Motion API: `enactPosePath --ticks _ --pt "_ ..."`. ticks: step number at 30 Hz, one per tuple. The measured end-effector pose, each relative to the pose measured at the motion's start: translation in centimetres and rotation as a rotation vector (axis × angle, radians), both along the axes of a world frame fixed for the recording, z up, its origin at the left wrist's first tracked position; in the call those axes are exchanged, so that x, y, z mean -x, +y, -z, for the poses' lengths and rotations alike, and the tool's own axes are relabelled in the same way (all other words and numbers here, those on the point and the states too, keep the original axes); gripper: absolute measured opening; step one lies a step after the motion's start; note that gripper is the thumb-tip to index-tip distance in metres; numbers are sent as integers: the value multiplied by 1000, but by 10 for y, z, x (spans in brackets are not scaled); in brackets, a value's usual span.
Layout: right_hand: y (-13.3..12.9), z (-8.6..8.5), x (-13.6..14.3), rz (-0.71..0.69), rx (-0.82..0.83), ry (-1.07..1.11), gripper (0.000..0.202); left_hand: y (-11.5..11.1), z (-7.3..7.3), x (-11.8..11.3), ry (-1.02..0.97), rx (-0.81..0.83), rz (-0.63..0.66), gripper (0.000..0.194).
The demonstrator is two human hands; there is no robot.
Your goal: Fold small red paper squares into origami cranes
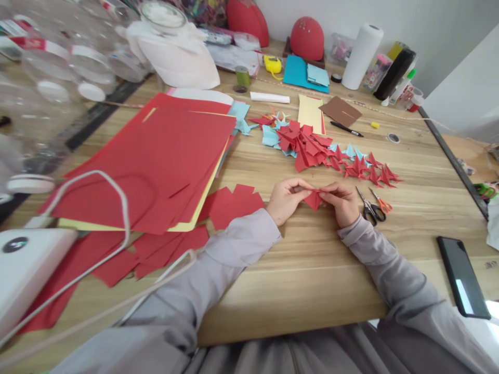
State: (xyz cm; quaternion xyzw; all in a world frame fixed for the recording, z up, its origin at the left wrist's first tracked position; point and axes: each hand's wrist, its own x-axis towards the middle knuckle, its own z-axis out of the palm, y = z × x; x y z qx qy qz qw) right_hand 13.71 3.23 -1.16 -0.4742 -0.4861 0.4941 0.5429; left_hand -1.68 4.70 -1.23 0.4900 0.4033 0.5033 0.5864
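Note:
Between my two hands is a small folded piece of red paper (pixel 313 200), its point facing down toward me. The fingers and thumb of my left hand (pixel 287 199) pinch its left side. On the other side my right hand (pixel 340 201) grips the upper right corner the same way. Just beyond lies a heap of folded red paper pieces (pixel 306 145), mixed with light blue ones (pixel 270 136). Black-handled scissors (pixel 372 209) and smaller orange-handled scissors (pixel 382 201) rest to the right of my right hand.
Large red sheets (pixel 156 161) are stacked at left, with cut red squares (pixel 236 205) beside them. A white power bank (pixel 35 275) trails a cable. A phone (pixel 463 278) lies at right. Plastic bottles (pixel 50 62) crowd the far left. A yellow tape measure (pixel 272 64) sits behind.

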Motion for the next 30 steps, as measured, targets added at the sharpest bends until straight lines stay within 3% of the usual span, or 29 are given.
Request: enactPosePath --ticks 5,12,20,30 --pt "-1 -1 1 -13 19 46 15 0 -1 -1 -34 29 -23 11" --pt "-1 -2 5 -88 23 -45 35 -1 1 -3 24 -20 -4 14" --pt "-2 3 3 -67 -62 -149 31 -4 0 -3 146 -117 -17 10" --pt "-6 4 5 -59 -101 -211 33 -4 4 -3 177 -125 -30 11"
